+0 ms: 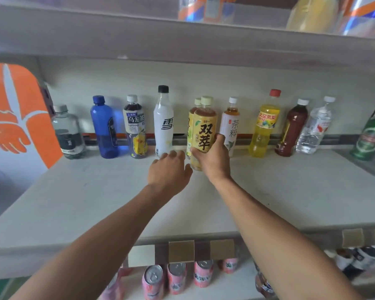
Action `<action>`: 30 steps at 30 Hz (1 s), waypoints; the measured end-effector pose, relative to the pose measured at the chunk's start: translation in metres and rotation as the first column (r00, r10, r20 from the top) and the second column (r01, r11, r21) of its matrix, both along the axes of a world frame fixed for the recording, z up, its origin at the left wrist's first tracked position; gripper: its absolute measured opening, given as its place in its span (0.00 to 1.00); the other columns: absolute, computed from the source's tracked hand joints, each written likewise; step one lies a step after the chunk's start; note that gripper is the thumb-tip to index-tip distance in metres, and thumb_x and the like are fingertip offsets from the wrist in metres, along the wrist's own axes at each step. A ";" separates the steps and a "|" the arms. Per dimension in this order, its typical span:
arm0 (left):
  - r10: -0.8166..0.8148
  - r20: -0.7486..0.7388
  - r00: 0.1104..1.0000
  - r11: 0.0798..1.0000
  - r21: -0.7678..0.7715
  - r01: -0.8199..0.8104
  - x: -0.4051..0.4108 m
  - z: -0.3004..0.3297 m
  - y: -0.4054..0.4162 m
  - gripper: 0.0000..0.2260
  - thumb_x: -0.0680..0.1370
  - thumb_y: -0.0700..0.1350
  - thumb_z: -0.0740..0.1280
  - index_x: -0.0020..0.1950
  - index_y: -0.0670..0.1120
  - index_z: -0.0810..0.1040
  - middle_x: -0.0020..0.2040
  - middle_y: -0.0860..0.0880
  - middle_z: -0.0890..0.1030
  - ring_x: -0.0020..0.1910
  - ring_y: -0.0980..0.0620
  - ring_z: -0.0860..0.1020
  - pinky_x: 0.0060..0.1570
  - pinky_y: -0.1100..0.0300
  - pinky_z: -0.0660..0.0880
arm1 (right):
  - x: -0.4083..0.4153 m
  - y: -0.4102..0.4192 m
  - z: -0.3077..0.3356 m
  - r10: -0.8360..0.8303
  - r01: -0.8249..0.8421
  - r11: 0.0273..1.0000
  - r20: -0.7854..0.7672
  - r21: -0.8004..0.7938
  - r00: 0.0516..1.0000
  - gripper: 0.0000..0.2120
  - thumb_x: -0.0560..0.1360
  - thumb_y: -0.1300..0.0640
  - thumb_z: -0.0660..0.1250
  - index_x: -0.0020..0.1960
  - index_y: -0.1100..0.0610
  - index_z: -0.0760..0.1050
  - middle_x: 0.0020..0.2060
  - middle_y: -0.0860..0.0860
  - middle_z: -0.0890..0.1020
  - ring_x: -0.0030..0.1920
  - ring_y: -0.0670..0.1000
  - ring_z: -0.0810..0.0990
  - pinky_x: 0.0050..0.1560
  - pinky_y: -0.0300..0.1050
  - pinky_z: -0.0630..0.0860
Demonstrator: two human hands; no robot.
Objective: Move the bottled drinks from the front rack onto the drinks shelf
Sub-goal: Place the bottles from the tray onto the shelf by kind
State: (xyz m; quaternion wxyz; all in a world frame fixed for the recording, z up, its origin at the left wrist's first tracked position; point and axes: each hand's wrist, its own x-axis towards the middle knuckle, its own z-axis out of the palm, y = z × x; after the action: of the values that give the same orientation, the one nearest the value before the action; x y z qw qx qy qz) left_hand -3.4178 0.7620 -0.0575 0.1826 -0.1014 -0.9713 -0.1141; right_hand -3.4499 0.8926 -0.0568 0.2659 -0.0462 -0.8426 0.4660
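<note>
My right hand [214, 158] grips a yellow-labelled tea bottle [204, 128] low on its body, holding it just in front of a matching yellow bottle [191, 124] at the back of the white drinks shelf [95, 198]. My left hand [168, 171] hovers beside it with relaxed fingers, holding nothing, its fingertips near the base of a white bottle with a black cap [163, 124]. A row of bottles lines the back wall: a clear one [67, 132], a blue one [104, 128], an oolong tea [135, 126], a white tea bottle [230, 124], a yellow drink [264, 126], a dark red drink [291, 128] and a water bottle [314, 126].
A green can [370, 138] stands at the far right of the shelf. An orange-and-white panel [13, 113] closes the left end. Another shelf [182, 40] hangs overhead with packaged drinks. Below, several pink cans [175, 278] stand on a lower shelf.
</note>
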 end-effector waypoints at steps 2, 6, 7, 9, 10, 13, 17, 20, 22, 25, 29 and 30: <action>-0.003 0.001 1.000 1.000 0.014 0.003 -0.006 -0.001 0.002 0.17 0.81 0.54 0.57 0.64 0.46 0.73 0.60 0.47 0.78 0.59 0.45 0.76 0.54 0.51 0.73 | -0.009 0.001 -0.004 0.004 -0.004 1.000 0.002 0.000 1.000 0.30 0.69 0.48 0.77 0.61 0.57 0.64 0.55 0.52 0.80 0.48 0.52 0.78 0.43 0.41 0.70; -0.006 0.005 1.000 0.999 0.038 0.006 -0.015 -0.004 0.006 0.16 0.81 0.55 0.58 0.64 0.48 0.74 0.60 0.48 0.78 0.60 0.46 0.75 0.54 0.52 0.72 | -0.026 0.002 -0.022 0.015 -0.015 1.000 -0.006 0.013 1.000 0.29 0.68 0.48 0.77 0.60 0.56 0.65 0.55 0.54 0.80 0.51 0.56 0.81 0.43 0.45 0.73; -0.006 0.004 1.000 0.999 0.042 0.006 -0.016 -0.004 0.007 0.16 0.81 0.55 0.58 0.63 0.48 0.74 0.60 0.48 0.78 0.60 0.46 0.75 0.54 0.52 0.72 | -0.030 0.001 -0.026 0.024 -0.024 1.000 -0.004 0.018 1.000 0.30 0.68 0.47 0.77 0.60 0.56 0.65 0.55 0.54 0.80 0.51 0.57 0.81 0.44 0.47 0.76; -0.006 -0.001 1.000 0.999 0.039 0.006 -0.020 -0.005 0.007 0.16 0.81 0.55 0.58 0.63 0.48 0.74 0.60 0.48 0.79 0.59 0.46 0.76 0.54 0.52 0.72 | -0.034 0.000 -0.031 0.036 -0.035 0.999 -0.005 0.025 0.999 0.30 0.67 0.47 0.77 0.60 0.55 0.65 0.55 0.54 0.80 0.52 0.57 0.81 0.47 0.50 0.78; -0.004 -0.001 1.000 0.999 0.033 0.004 -0.021 -0.005 0.007 0.16 0.81 0.55 0.58 0.63 0.48 0.74 0.60 0.48 0.79 0.59 0.46 0.76 0.54 0.52 0.72 | -0.036 0.000 -0.033 0.039 -0.039 0.999 -0.011 0.030 0.999 0.30 0.67 0.47 0.77 0.60 0.55 0.64 0.55 0.55 0.80 0.53 0.57 0.81 0.47 0.52 0.78; 0.007 0.001 1.000 1.000 0.019 -0.007 -0.025 -0.006 0.007 0.17 0.81 0.55 0.58 0.63 0.47 0.74 0.60 0.48 0.79 0.59 0.46 0.76 0.54 0.51 0.72 | -0.040 0.000 -0.035 0.047 -0.044 0.997 -0.045 0.064 0.998 0.31 0.68 0.48 0.78 0.61 0.58 0.64 0.56 0.56 0.79 0.54 0.59 0.79 0.47 0.51 0.78; 0.025 0.016 1.000 1.000 0.010 -0.025 -0.027 -0.008 0.008 0.17 0.81 0.55 0.57 0.63 0.47 0.73 0.60 0.47 0.79 0.59 0.45 0.76 0.55 0.51 0.72 | -0.044 -0.001 -0.040 0.056 -0.048 0.993 -0.068 0.109 0.996 0.34 0.68 0.46 0.78 0.61 0.60 0.63 0.55 0.58 0.78 0.54 0.60 0.79 0.44 0.51 0.77; 0.037 0.037 0.999 0.999 0.001 -0.037 -0.028 -0.012 0.006 0.17 0.81 0.55 0.57 0.63 0.46 0.73 0.59 0.47 0.79 0.59 0.45 0.76 0.55 0.51 0.71 | -0.045 -0.002 -0.043 0.070 -0.061 0.989 -0.067 0.135 0.995 0.39 0.65 0.37 0.73 0.62 0.61 0.61 0.55 0.59 0.78 0.52 0.61 0.79 0.39 0.46 0.72; 0.047 0.044 0.998 0.999 -0.001 -0.047 -0.028 -0.014 0.004 0.17 0.81 0.55 0.57 0.62 0.46 0.73 0.58 0.47 0.79 0.59 0.45 0.76 0.55 0.51 0.72 | -0.046 -0.002 -0.044 0.070 -0.061 0.989 -0.069 0.135 0.995 0.40 0.65 0.34 0.69 0.63 0.61 0.61 0.55 0.59 0.78 0.52 0.61 0.79 0.39 0.44 0.69; 0.055 0.040 0.998 0.998 -0.008 -0.055 -0.026 -0.014 0.001 0.17 0.81 0.55 0.57 0.62 0.46 0.73 0.58 0.47 0.79 0.59 0.45 0.76 0.55 0.51 0.72 | -0.049 -0.002 -0.047 0.041 -0.030 0.989 -0.075 0.144 0.996 0.37 0.69 0.40 0.74 0.64 0.60 0.61 0.55 0.59 0.78 0.52 0.61 0.79 0.40 0.45 0.69; 0.052 0.030 0.998 0.999 -0.011 -0.052 -0.025 -0.013 -0.002 0.17 0.81 0.55 0.57 0.62 0.46 0.74 0.58 0.47 0.79 0.58 0.45 0.76 0.54 0.51 0.72 | -0.051 -0.003 -0.049 0.015 -0.002 0.989 -0.084 0.149 0.996 0.34 0.72 0.43 0.73 0.65 0.61 0.61 0.56 0.59 0.78 0.52 0.61 0.79 0.41 0.44 0.68; 0.049 0.029 0.998 0.999 -0.013 -0.049 -0.025 -0.013 -0.002 0.17 0.81 0.55 0.57 0.62 0.46 0.74 0.58 0.47 0.79 0.58 0.45 0.76 0.54 0.51 0.72 | -0.050 -0.003 -0.049 0.010 0.003 0.988 -0.085 0.153 0.996 0.34 0.72 0.43 0.73 0.65 0.61 0.61 0.56 0.59 0.78 0.52 0.61 0.79 0.41 0.44 0.68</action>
State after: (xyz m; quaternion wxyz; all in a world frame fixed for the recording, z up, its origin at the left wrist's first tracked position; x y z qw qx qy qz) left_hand -3.4430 0.7602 -0.0703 0.1705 -0.0770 -0.9767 -0.1051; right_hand -3.5002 0.8893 -0.1061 0.3036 -0.0042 -0.8638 0.4020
